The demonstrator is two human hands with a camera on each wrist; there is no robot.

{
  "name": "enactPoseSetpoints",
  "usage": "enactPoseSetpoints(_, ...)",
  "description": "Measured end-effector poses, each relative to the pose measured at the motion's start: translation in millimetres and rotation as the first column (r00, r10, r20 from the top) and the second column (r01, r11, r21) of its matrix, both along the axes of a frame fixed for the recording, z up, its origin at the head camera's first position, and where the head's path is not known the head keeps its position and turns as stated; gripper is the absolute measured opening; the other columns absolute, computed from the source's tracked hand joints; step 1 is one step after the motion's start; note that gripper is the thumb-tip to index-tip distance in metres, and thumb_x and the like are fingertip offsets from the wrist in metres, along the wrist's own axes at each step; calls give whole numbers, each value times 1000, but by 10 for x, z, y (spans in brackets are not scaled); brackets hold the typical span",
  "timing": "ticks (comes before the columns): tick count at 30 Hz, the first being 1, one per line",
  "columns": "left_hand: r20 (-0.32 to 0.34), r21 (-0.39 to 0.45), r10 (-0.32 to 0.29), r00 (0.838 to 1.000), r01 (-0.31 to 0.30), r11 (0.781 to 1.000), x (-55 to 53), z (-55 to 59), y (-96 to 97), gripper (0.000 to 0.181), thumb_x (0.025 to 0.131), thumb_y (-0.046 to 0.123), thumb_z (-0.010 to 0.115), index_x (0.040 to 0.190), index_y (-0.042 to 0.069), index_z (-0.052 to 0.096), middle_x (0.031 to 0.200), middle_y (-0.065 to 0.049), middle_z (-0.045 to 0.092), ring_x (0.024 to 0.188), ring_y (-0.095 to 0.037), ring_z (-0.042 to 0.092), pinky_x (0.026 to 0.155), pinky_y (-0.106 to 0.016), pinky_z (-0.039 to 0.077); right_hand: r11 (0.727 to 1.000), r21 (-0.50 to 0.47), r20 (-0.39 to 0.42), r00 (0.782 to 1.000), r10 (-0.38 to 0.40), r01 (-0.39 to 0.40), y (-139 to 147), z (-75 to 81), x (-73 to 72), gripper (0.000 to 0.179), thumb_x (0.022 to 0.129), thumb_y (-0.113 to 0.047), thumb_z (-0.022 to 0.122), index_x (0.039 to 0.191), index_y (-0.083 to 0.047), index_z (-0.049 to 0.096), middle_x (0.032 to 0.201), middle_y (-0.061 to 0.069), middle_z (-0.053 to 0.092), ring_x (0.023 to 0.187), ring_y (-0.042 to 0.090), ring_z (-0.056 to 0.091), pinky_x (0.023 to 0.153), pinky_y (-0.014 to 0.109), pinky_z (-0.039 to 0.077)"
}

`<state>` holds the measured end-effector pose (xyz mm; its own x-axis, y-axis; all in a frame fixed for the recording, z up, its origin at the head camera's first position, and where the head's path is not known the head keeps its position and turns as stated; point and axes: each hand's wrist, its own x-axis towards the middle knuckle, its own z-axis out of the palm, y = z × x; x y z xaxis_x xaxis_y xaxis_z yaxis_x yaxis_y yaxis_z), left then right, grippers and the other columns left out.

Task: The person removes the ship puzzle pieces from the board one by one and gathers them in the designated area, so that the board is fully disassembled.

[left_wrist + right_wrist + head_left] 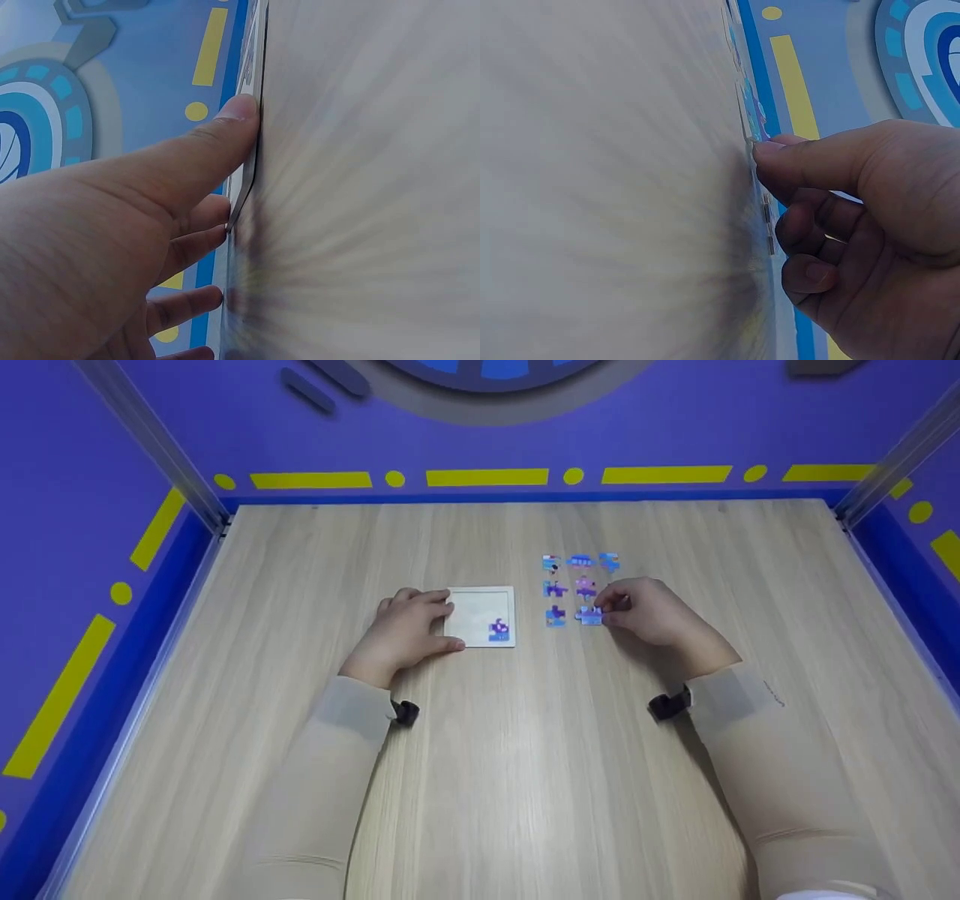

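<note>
My left hand (409,631) rests at the left side of a square, pale puzzle tray (469,611), fingers spread. Its thumb (240,109) touches the near left corner, while other fingertips lie along the left edge. A purple and blue jigsaw piece (499,631) sits in the tray's near right corner. To the right, my right hand (643,609) pinches a light blue and purple jigsaw piece (590,616) between thumb and index finger, low at the tabletop. In the right wrist view the thumb (772,150) meets the index finger at the piece's edge, and the other fingers curl inward.
Several loose jigsaw pieces lie in rows right of the tray, among them a blue one (580,561) and a pink-purple one (585,588). Blue walls (480,450) with yellow marks enclose the wooden table (480,780) at the back and sides.
</note>
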<state>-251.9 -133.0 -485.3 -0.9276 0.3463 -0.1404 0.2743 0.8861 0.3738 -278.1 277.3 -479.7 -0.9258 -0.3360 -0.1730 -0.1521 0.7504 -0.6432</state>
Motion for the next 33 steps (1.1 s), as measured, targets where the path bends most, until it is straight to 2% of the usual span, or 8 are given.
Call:
enactPoseSetpoints(22,2,-2,-12,1000,12,1000,3,26,-14,77,99,58,84,162,18,65,181,-4,48,164,-41,42,131,-63,33,1000,-16,15,1000,-6,6,-19,44,3,21,107,-3,72,126,-7,80,122,16,77,109,29,66,93,37,52)
enactPoseSetpoints(33,9,10,-1,1000,1,1000,12,25,-5,79,99,57,83,163,16,63,181,-3,46,166,-39,39,135,-61,29,999,-38,-21,999,-30,29,-186,185,69,19,108,-9,74,127,-8,80,122,14,76,99,25,58,75,27,51)
